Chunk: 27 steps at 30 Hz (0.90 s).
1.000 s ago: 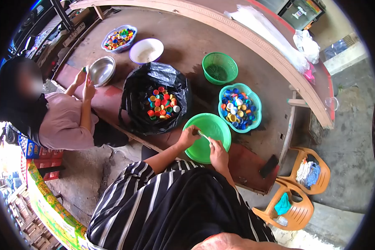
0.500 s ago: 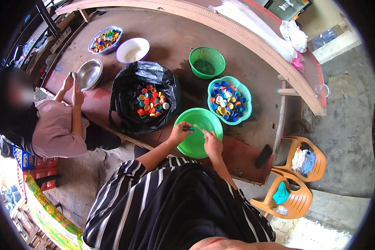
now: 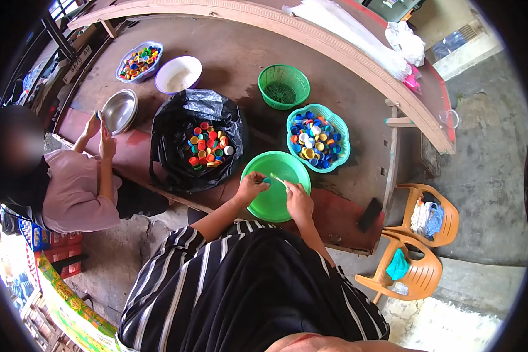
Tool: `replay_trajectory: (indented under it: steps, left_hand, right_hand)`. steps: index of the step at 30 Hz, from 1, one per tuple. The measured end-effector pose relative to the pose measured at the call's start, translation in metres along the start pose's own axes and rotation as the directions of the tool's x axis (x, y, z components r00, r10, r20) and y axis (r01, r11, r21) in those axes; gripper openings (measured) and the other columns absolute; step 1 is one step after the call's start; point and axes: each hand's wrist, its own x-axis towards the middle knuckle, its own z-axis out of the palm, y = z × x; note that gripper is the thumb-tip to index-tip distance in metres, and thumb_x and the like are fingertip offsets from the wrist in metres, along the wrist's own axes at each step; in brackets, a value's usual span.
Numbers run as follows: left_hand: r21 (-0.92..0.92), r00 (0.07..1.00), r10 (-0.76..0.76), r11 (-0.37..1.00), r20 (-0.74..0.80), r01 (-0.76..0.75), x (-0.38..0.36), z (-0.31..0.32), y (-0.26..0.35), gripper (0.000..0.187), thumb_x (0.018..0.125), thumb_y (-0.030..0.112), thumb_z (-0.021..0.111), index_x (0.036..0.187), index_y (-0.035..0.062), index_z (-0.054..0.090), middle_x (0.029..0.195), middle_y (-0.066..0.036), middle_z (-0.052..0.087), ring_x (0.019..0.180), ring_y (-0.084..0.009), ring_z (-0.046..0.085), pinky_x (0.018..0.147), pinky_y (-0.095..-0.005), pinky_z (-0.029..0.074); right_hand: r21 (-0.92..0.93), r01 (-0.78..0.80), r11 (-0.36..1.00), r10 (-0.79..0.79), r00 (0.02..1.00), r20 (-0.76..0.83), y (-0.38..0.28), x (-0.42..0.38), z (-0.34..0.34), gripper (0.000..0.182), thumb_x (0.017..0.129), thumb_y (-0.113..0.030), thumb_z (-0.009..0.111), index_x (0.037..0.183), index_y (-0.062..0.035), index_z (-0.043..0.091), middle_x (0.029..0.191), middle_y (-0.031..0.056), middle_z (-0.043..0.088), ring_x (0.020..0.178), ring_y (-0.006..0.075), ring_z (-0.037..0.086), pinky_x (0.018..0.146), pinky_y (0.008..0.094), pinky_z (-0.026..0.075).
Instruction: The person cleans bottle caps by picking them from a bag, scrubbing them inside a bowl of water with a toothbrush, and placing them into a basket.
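Note:
Over a green basin (image 3: 264, 212), my left hand (image 3: 252, 188) pinches a small blue-green bottle cap (image 3: 266, 181). My right hand (image 3: 300, 202) grips a thin pale stick-like tool (image 3: 279, 179), its tip pointing towards the cap with a small gap between them. Too little detail shows to tell what kind of tool it is. Left of the basin, a black plastic bag (image 3: 173, 135) lies open with red, yellow, green and white caps (image 3: 208, 146) inside. A turquoise basket (image 3: 341, 132) on the right holds mostly blue, white and yellow caps (image 3: 315, 141).
A green strainer basket (image 3: 283, 73), a white bowl (image 3: 182, 73), a metal bowl (image 3: 121, 111) and a basin of caps (image 3: 139, 61) stand farther back on the table. On the left sits another person (image 3: 79, 182), hands raised. A phone (image 3: 369, 215) lies near the right edge, beside orange chairs (image 3: 425, 278).
The camera view has shifted slightly. The pale tool has swung so its tip leans more to the left, and the cap in my left hand is turned differently.

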Motion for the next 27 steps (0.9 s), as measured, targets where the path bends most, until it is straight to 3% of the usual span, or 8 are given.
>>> replay_trajectory:
  steps: [3,9,13,16,19,22,25,27]
  left_hand:
    - [-0.100,0.999,-0.044,0.994,-0.013,0.043,-0.001,0.003,0.003,0.031,0.083,-0.001,0.066,0.110,-0.0032,0.052,0.097,-0.010,0.062,0.087,-0.0167,0.063,0.077,-0.0284,0.055]
    - [-0.137,0.996,-0.089,0.987,-0.004,0.088,-0.004,0.003,0.020,0.023,0.085,-0.001,0.064,0.104,-0.0021,0.050,0.098,-0.010,0.061,0.091,-0.0174,0.063,0.082,-0.0301,0.055]
    - [-0.180,0.992,-0.124,0.976,0.023,0.126,0.001,0.000,0.008,0.025,0.087,-0.001,0.062,0.109,-0.0018,0.050,0.098,-0.009,0.061,0.092,-0.0177,0.063,0.085,-0.0303,0.055]
    - [-0.137,0.992,-0.126,0.982,0.025,0.129,0.004,0.002,0.010,0.029,0.088,0.000,0.062,0.113,-0.0030,0.048,0.100,-0.010,0.061,0.093,-0.0189,0.063,0.086,-0.0310,0.055]
    - [-0.136,0.983,-0.181,0.973,0.042,0.185,-0.001,0.003,0.021,0.029,0.089,0.001,0.060,0.114,-0.0036,0.048,0.102,-0.011,0.060,0.095,-0.0204,0.063,0.088,-0.0318,0.055]
    - [-0.246,0.977,-0.209,0.945,0.047,0.214,0.005,0.004,0.019,0.026,0.089,0.001,0.060,0.112,-0.0041,0.049,0.103,-0.012,0.059,0.093,-0.0208,0.063,0.087,-0.0317,0.055]
    - [-0.297,0.979,-0.198,0.934,0.042,0.201,0.006,0.001,0.013,0.026,0.089,0.000,0.059,0.113,-0.0054,0.051,0.106,-0.013,0.058,0.093,-0.0220,0.063,0.088,-0.0323,0.055]
    - [-0.302,0.979,-0.199,0.931,0.053,0.205,0.001,0.002,0.018,0.027,0.089,0.000,0.059,0.114,-0.0062,0.052,0.107,-0.013,0.059,0.094,-0.0215,0.063,0.088,-0.0317,0.055]
  right_hand:
    - [-0.189,0.077,0.979,-0.058,0.993,0.102,0.019,0.009,0.018,0.028,0.091,-0.017,0.053,0.117,-0.0208,0.063,0.096,0.0067,0.060,0.084,0.0302,0.064,0.071,0.0423,0.052]
    - [0.246,0.076,0.966,-0.069,0.997,-0.038,-0.014,-0.007,-0.016,0.028,0.090,-0.016,0.054,0.116,-0.0206,0.064,0.098,0.0058,0.061,0.085,0.0298,0.064,0.070,0.0412,0.052]
    - [0.056,0.004,0.998,-0.003,1.000,-0.018,-0.002,-0.001,-0.005,0.029,0.090,-0.016,0.055,0.117,-0.0208,0.063,0.099,0.0063,0.061,0.085,0.0291,0.064,0.070,0.0414,0.052]
    - [-0.003,0.075,0.997,-0.075,0.997,-0.023,0.000,0.008,0.000,0.029,0.090,-0.016,0.055,0.117,-0.0205,0.063,0.100,0.0068,0.061,0.084,0.0291,0.065,0.069,0.0415,0.053]
    - [-0.107,0.062,0.992,-0.051,0.993,0.106,0.004,0.009,0.008,0.030,0.090,-0.016,0.056,0.118,-0.0205,0.062,0.100,0.0067,0.061,0.082,0.0293,0.065,0.067,0.0417,0.053]
    - [0.046,0.017,0.999,-0.014,0.999,-0.046,-0.007,0.002,-0.004,0.028,0.091,-0.015,0.054,0.117,-0.0202,0.063,0.099,0.0049,0.061,0.083,0.0298,0.064,0.068,0.0408,0.052]
    - [0.163,0.106,0.981,-0.102,0.994,-0.033,-0.012,-0.005,-0.014,0.028,0.091,-0.014,0.054,0.117,-0.0197,0.062,0.100,0.0051,0.061,0.083,0.0300,0.064,0.068,0.0412,0.052]
    - [0.086,0.038,0.996,-0.037,0.999,-0.012,-0.006,-0.002,-0.010,0.028,0.091,-0.014,0.054,0.117,-0.0189,0.062,0.100,0.0053,0.061,0.083,0.0299,0.064,0.068,0.0414,0.052]
